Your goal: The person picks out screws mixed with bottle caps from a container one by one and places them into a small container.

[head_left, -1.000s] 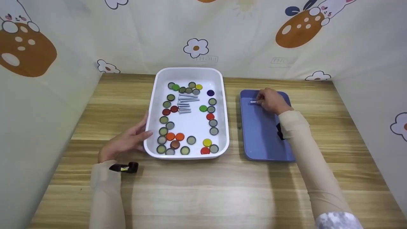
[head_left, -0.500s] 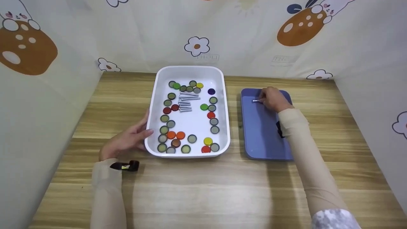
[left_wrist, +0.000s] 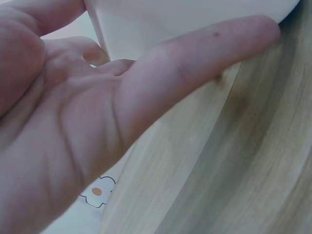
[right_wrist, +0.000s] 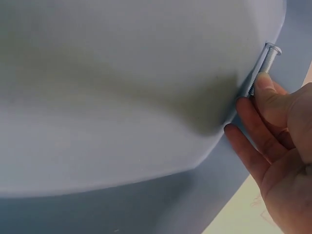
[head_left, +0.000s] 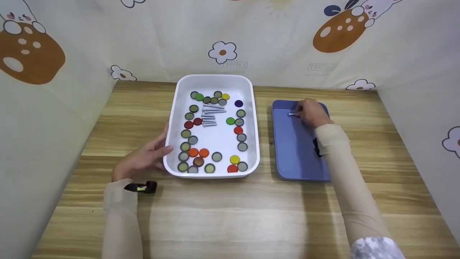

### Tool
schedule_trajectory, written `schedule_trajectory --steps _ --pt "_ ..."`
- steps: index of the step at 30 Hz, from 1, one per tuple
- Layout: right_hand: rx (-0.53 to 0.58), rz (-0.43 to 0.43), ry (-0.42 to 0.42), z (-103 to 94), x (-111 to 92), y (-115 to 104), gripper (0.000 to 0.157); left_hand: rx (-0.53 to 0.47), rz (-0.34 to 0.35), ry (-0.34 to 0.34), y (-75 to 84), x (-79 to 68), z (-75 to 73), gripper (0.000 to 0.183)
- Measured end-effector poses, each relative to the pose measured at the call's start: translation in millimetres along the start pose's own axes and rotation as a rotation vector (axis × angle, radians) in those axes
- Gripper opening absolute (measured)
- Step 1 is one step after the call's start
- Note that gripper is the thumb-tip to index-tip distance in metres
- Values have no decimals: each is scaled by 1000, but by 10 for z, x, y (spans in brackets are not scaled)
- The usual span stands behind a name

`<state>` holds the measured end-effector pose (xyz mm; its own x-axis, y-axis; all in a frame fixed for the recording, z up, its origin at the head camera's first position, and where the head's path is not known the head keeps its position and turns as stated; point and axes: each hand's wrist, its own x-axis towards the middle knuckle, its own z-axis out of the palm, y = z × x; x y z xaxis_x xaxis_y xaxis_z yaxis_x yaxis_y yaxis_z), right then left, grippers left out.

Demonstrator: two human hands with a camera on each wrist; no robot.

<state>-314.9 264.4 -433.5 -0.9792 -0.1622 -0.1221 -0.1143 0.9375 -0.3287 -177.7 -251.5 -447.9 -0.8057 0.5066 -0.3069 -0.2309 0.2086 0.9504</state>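
Note:
Near the far end of the blue tray (head_left: 294, 154), my right hand (head_left: 312, 112) pinches a silver bolt (head_left: 293, 114) between thumb and fingertips. In the right wrist view the bolt (right_wrist: 268, 61) shows its threads and flat head, low beside the tray's inner edge. Whether it touches the tray floor I cannot tell. My left hand (head_left: 145, 156) rests against the left side of the white tub (head_left: 230, 140), thumb straight along its front left corner. Several silver bolts (head_left: 209, 117) lie in a column inside the tub. The left wrist view shows the palm and extended thumb (left_wrist: 204, 53) beside the tub wall.
Bottle caps of several colours, such as a red cap (head_left: 238, 130) and a yellow cap (head_left: 234, 159), lie around the bolts in the tub. Both containers stand on a wooden table (head_left: 230, 212). A patterned cloth (head_left: 179, 39) hangs behind and at the sides.
My right hand has shifted slightly to the right with the bolt still pinched. The left hand stays in place against the tub.

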Motion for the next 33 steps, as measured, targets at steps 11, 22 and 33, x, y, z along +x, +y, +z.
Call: schedule_trajectory --steps 11,22,33 --pt "6 -11 11 6 25 4 14 16 -2 11 7 -7 -1 74" --pt "60 -22 12 14 8 -7 17 38 42 -12 -17 9 -9 77" --pt "117 -38 43 58 1 -74 17 8 10 4 0 -2 2 76"
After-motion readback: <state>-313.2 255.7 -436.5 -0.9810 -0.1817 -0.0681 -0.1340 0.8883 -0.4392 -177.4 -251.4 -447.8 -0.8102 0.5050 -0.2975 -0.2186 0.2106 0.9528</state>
